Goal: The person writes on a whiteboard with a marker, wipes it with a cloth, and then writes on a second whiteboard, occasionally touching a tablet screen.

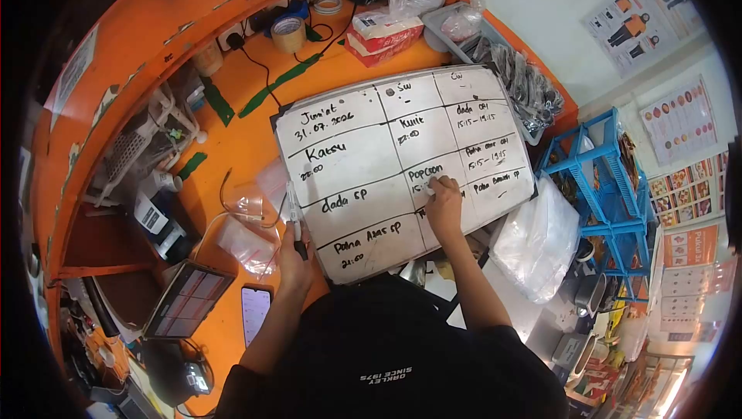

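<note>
Because the whiteboard (363, 148) lies askew at the frame's centre, its left edge beside the left hand (294, 260), which is closed on a marker (292, 204), a nudge could shift it; rightward, the right hand (445, 204), narrow, fingers bunched, anything pinched there impossible to tell, could smear nearby lettering (425, 174) by dragging.

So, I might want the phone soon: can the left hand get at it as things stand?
Probably yes: the phone lies screen up close beside the left forearm, with nothing resting on it. The left hand holds a marker, though, which may hinder grasping.
</note>
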Demonstrator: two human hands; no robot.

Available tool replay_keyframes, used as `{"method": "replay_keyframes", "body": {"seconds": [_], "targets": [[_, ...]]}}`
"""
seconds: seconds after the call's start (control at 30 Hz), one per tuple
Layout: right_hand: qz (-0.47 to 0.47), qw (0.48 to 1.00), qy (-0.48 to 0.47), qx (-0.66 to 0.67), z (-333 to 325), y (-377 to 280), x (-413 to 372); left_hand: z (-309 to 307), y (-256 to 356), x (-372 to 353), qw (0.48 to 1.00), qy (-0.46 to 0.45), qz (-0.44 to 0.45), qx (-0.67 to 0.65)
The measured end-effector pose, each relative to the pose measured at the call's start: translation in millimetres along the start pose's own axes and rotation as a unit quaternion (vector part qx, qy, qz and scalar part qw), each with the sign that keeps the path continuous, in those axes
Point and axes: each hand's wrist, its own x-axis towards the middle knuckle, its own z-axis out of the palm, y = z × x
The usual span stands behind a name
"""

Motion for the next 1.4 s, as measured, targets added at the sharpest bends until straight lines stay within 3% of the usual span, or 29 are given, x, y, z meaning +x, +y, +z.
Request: {"method": "replay_keyframes", "body": {"seconds": [0.27, 0.33, 0.57, 0.77, 0.87, 0.93, 0.97, 1.03, 1.1, 1.2, 1.4], "targets": [[-0.036, 0.999, -0.006, 0.028, 5, -15, -9, 6, 3, -6, 0.997, -0.067, 0.023, 0.014], [-0.038, 0.998, -0.023, 0.052, 1, -16, -8, 14, 3, -7, 1.0, -0.013, 0.021, -0.015], [-0.071, 0.995, -0.033, 0.063, -4, -12, -10, 22, 7, -14, 0.999, -0.01, 0.027, -0.015], [-0.167, 0.978, -0.06, 0.11, -9, 9, 0, 16, 7, -8, 0.999, -0.006, 0.035, 0.008], [-0.211, 0.962, -0.111, 0.136, -17, 21, 5, -12, -2, 9, 0.995, -0.089, 0.023, 0.034], [-0.139, 0.957, -0.102, 0.233, -40, 28, 14, 1, 3, 3, 1.0, 0.013, 0.005, 0.016], [-0.05, 0.957, -0.092, 0.272, -58, 35, 18, 5, 4, 2, 1.0, 0.006, 0.006, 0.015], [-0.004, 0.965, 0.047, 0.258, -78, 68, 20, 1, 5, -1, 1.0, 0.008, 0.011, 0.001], [0.106, 0.971, 0.129, 0.173, -92, 106, 20, -8, 2, 8, 1.0, 0.019, 0.003, -0.004], [0.143, 0.973, 0.181, 0.013, -97, 165, 31, -16, -1, 15, 1.0, -0.009, -0.007, 0.012], [0.082, 0.984, 0.161, -0.007, -85, 202, 73, -14, -3, 16, 0.999, 0.017, -0.001, 0.051]]}}
